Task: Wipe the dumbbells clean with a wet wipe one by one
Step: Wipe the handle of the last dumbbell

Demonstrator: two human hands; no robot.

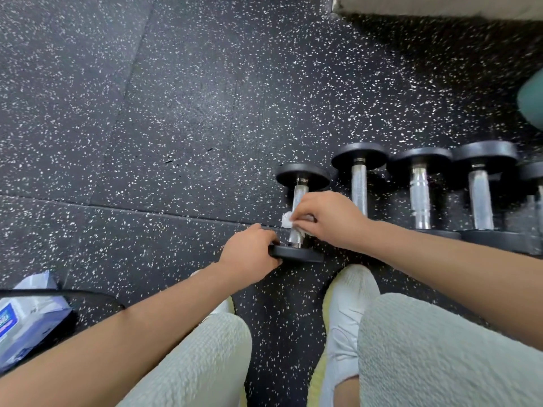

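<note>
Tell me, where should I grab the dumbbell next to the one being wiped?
Grip the second dumbbell by its shiny middle handle, coming from above. It lies flat on the floor, and its black ends hold the handle off the ground, probably leaving finger room underneath.

wet wipe (286, 220) — mostly buried under the right hand (329, 220), one white corner out | leftmost dumbbell (299, 198) handle half covered too | near plate's left rim under the left hand (249, 254) | wipes pack (26, 324) cut by left edge, label blurred | far-right dumbbell (533, 174) — clipped, smeared | teal object (533, 98) cut off, unidentifiable
</note>
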